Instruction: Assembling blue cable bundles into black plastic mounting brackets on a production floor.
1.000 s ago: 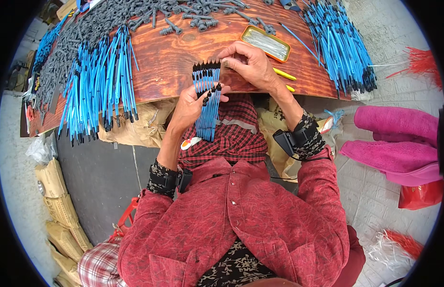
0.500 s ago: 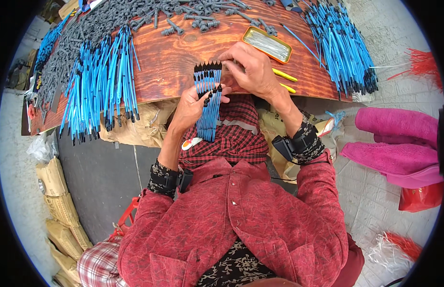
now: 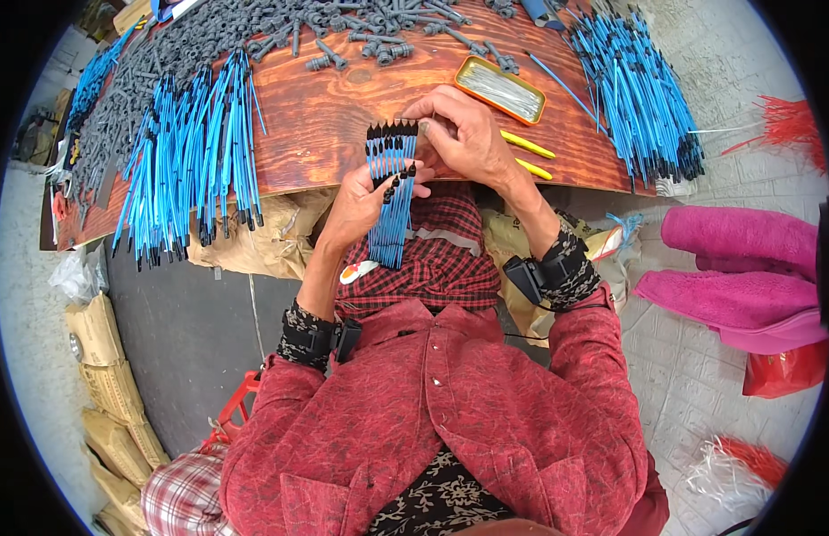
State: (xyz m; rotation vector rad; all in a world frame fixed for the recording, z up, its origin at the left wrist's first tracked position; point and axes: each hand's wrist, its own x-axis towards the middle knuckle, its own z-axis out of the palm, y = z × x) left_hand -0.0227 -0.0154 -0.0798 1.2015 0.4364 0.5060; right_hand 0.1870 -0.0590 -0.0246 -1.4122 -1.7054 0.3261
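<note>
Blue slender rods (image 3: 392, 232) with black tips, held as a flat bundle in the left hand (image 3: 356, 207) at the table's near edge.
The left thumb and fingers pinch the bundle; the right hand (image 3: 468, 138) has thumb and index beside the upper tips, whether gripping anything I cannot tell. Near it on the reddish-brown wooden table (image 3: 311, 147) lies a yellow-rimmed rectangular tray (image 3: 541, 107).

Holding a rod bundle (image 3: 392, 228) at twelve o'clock; facing a table (image 3: 302, 134) bearing heaped fittings (image 3: 227, 40) at eleven, rod piles (image 3: 191, 147) at ten and two, a tray (image 3: 541, 107) at one; having cloths (image 3: 736, 308) off it at three.
</note>
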